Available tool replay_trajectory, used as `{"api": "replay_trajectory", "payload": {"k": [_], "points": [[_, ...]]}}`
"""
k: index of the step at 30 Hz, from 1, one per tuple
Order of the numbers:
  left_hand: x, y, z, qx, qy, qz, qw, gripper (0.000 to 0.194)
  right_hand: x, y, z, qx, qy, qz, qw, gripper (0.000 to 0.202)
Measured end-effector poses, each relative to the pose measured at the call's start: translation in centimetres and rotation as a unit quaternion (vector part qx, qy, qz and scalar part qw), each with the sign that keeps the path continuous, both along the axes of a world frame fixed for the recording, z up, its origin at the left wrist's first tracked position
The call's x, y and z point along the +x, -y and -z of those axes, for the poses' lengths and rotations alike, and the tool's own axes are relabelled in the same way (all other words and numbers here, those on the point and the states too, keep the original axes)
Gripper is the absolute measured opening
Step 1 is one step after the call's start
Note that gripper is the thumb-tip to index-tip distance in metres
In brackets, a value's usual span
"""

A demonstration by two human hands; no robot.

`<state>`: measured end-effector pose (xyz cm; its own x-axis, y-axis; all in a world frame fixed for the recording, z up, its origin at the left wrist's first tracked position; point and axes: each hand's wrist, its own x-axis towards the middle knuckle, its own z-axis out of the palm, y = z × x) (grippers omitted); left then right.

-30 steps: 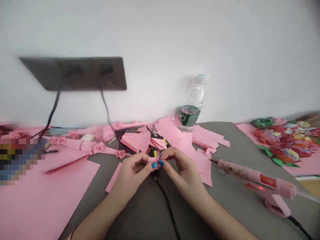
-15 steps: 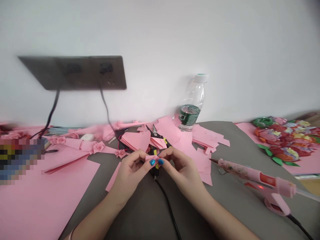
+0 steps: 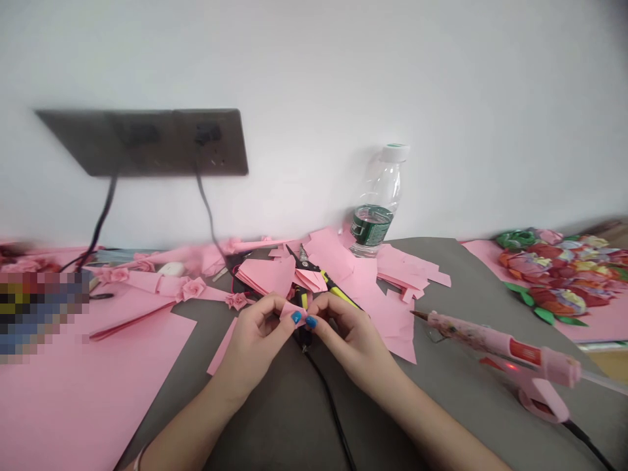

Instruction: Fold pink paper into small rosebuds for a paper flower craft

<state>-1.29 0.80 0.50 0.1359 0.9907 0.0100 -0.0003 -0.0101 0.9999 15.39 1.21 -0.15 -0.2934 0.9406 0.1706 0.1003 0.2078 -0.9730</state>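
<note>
Between my hands is a small piece of pink paper (image 3: 290, 311), held up over the grey table. My left hand (image 3: 262, 337) pinches it between thumb and fingers. Thumb and forefinger of my right hand (image 3: 346, 333) close on its right edge. Just behind the fingers lie pliers with black and yellow handles (image 3: 333, 285), partly covered by my right hand. A stack of cut pink paper pieces (image 3: 267, 276) sits behind my left hand, and more pink sheets (image 3: 387, 307) spread behind my right.
A pink hot glue gun (image 3: 510, 356) with a lit red light rests at right. A water bottle (image 3: 375, 209) stands by the wall. Folded paper flowers (image 3: 191, 288) lie at left, colourful flowers (image 3: 559, 275) at far right. A black cable (image 3: 328, 392) crosses the table towards me.
The pink paper has shifted slightly left and tilted in my fingers. My right thumb has moved a little left and down, and more of the yellow pliers handle shows.
</note>
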Motion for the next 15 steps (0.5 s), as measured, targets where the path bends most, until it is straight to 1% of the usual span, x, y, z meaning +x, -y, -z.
{"api": "replay_trajectory", "payload": {"k": [4, 7, 9, 12, 15], "points": [[0.02, 0.16, -0.11, -0.011, 0.005, 0.001, 1.0, 0.019, -0.06, 0.0, 0.09, 0.003, 0.026, -0.015, 1.0, 0.018], [-0.01, 0.15, -0.13, -0.015, 0.026, 0.007, 1.0, 0.013, 0.08, -0.05, 0.32, 0.005, 0.007, -0.023, 1.0, 0.021], [-0.07, 0.08, -0.06, -0.013, 0.04, 0.001, 0.999, 0.008, 0.19, -0.13, 0.43, -0.003, -0.012, -0.027, 1.0, 0.022], [-0.13, -0.04, 0.16, -0.007, 0.053, -0.018, 0.998, 0.008, 0.25, -0.24, 0.45, -0.019, -0.019, -0.035, 0.999, 0.024], [-0.08, -0.05, 0.4, -0.024, 0.073, -0.019, 0.997, 0.008, 0.19, -0.18, 0.29, -0.03, -0.007, -0.044, 0.999, 0.023]]}}
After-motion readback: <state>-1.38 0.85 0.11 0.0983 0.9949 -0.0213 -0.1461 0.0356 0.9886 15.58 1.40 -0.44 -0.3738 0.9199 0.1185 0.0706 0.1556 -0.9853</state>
